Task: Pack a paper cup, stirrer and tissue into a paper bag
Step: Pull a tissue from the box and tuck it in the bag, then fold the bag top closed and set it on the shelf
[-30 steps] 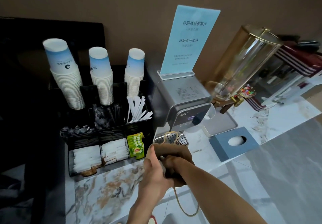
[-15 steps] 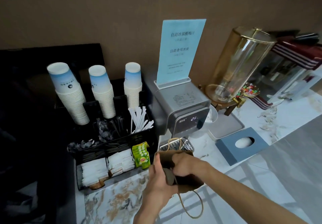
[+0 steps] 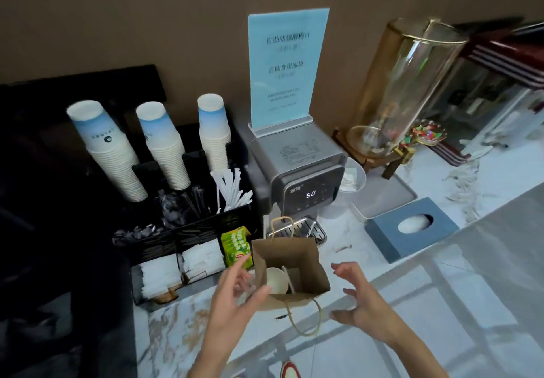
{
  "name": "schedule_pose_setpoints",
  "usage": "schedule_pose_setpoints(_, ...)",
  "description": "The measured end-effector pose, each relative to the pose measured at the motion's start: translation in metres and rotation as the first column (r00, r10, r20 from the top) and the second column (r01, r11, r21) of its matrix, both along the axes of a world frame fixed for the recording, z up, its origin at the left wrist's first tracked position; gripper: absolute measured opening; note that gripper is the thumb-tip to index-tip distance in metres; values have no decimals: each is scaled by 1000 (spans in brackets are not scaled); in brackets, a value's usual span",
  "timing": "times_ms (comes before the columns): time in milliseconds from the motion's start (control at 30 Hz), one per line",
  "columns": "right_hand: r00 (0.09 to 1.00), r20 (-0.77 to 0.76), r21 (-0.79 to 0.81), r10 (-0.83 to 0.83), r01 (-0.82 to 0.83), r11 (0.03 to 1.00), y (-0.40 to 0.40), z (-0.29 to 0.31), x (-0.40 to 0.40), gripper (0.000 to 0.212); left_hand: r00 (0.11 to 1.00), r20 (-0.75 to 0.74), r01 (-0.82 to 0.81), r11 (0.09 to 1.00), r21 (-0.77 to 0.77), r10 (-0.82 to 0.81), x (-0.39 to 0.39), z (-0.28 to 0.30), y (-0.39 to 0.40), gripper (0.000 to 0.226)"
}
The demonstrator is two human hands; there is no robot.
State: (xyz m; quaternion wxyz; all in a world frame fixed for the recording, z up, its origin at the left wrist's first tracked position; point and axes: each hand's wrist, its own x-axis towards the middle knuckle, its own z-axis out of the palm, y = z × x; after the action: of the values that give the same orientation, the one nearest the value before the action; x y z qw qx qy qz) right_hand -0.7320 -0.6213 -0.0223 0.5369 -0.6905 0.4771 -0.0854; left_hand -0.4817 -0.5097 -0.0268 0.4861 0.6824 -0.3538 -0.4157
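A brown paper bag (image 3: 309,257) stands open on the marble counter in front of the water dispenser. Inside it lies a white paper cup (image 3: 276,280), beside a thin white stirrer (image 3: 287,278) and a pale folded tissue (image 3: 295,277). My left hand (image 3: 232,304) hovers just left of the bag with fingers spread, holding nothing. My right hand (image 3: 360,301) hovers just right of the bag, fingers apart and empty. Neither hand touches the bag.
A black organiser (image 3: 188,230) at the left holds stacked blue-white cups (image 3: 164,142), wrapped stirrers (image 3: 232,189), sachets and green tea boxes (image 3: 237,246). Behind the bag stands a grey dispenser (image 3: 297,171) with a blue sign. A blue tissue box (image 3: 412,227) and glass jar (image 3: 403,83) are at the right.
Both hands were clasped on the closed bag earlier. Now they have let go and spread to either side, and the bag stands open on the counter.
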Motion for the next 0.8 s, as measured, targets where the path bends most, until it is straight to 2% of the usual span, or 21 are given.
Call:
schedule_pose_setpoints(67,996,65,-5,-61,62,998,3,-15,8,71,999,-32,11,999,40,-9,3,-11,9,81)
schedule_pose_setpoints(133,992,99,-20,-77,80,997,2,-26,15,69,996,30,86,991,102,-89,2,-21,7,83)
schedule_pose_setpoints(333,996,80,-89,-35,42,995,-6,-44,27,59,972,170,155,987,45,-160,4,-42,-20,43)
schedule_pose_setpoints(467,997,71,-248,20,-2,969,-12,-54,32,36,941,291,185,983,-21,-171,12,-53,-30,12)
schedule_pose_setpoints(500,997,71,-274,32,-11,962,-14,-55,33,32,938,292,202,979,-17,-189,15,-56,-33,9)
schedule_pose_setpoints(600,993,83,-275,82,-57,960,-23,-56,36,29,906,333,277,961,3,-262,22,-61,-38,19)
schedule_pose_setpoints(733,987,133,-167,93,-70,984,-30,-58,39,34,959,156,244,969,-27,-237,23,-62,-42,11)
schedule_pose_setpoints(800,988,116,-165,97,-77,983,-32,-60,41,38,977,102,190,981,-42,-185,21,-62,-41,21)
